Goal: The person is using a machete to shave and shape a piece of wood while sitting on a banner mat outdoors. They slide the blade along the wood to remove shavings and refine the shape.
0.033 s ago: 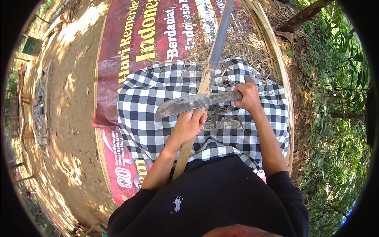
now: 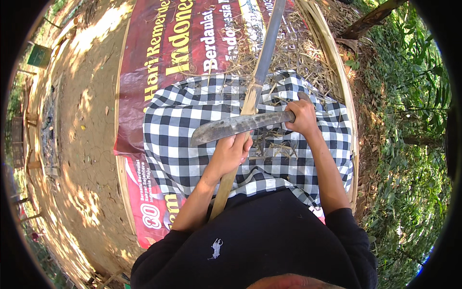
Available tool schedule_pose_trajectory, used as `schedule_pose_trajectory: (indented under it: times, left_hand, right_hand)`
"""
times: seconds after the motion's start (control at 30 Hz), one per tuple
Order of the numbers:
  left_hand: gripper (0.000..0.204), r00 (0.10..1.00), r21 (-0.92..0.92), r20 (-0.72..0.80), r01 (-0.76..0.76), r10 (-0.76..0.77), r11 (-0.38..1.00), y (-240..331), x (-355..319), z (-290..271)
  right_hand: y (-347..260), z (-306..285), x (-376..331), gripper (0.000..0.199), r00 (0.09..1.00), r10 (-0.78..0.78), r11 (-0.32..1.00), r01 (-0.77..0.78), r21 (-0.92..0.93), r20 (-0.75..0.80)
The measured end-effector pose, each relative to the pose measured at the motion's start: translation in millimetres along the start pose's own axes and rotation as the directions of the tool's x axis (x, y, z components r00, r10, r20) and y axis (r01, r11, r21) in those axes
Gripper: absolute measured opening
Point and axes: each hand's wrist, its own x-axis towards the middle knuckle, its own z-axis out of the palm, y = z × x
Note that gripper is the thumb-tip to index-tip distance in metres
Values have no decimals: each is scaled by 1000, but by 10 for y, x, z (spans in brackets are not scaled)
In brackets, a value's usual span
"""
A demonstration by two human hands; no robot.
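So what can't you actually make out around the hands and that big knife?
- Knife handle: head view, wrapped inside the right hand.
- Bamboo pole lower end: behind the left hand and dark shirt.
- Pole's top: cut off by the picture's upper edge.
- Shavings: too small.

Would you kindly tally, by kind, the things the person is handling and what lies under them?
Bamboo pole, held by left hand: 1
Large knife, held by right hand: 1
Checked cloth: 1
Red banner: 1
Total: 4

Black-and-white checked cloth [image 2: 192, 125], red banner [image 2: 144, 72], grey blade [image 2: 236, 127].
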Motion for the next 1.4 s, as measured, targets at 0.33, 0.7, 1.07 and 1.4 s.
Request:
schedule_pose_trajectory:
  times: [0.33, 0.7, 1.07, 1.4]
  left_hand:
    - [39, 999, -45, 51, 17, -14, 999, -298, -324, -66]
    - [38, 1000, -192, -7, 7, -8, 981, -120, -171, -212]
    - [34, 977, 275, -83, -166, 196, 947, -289, -156, 2]
    - [31, 994, 75, -99, -49, 56, 996, -277, -180, -9]
  right_hand:
    - [445, -126, 377, 15, 855, 474, 859, -501, -102, -210]
    - [-533, -198, -10, 16, 994, 99, 995, -100, 17, 43]
    - [-31, 209, -135, 20, 993, 120, 990, -121, 76, 15]
    - [-485, 96, -89, 14, 995, 83, 996, -84, 16, 54]
